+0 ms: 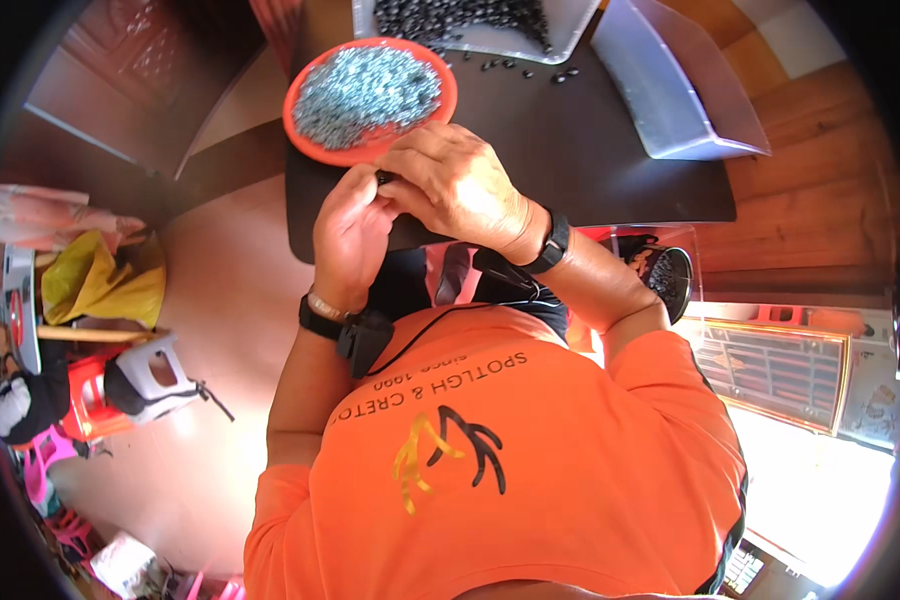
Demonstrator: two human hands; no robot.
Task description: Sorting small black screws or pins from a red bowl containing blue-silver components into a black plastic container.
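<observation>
Exposure's uneven on my end. Lower right clips to white; the strongest light looks to come from that side. I've got a hot spot on the back of the right hand (462, 188), glints off the metallic pieces (370, 90), soft sheen on the dark tabletop (610, 190). Brown panel (135, 70) at upper left sits dim. Fisheye bends edges toward a black rim. Orange shirt (540, 440) reads clean; dark bit (382, 177) between the hands, I can't resolve.

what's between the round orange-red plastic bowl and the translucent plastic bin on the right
In the head view, dark flat tabletop, with a few small shiny black pieces scattered toward its far side.
</observation>
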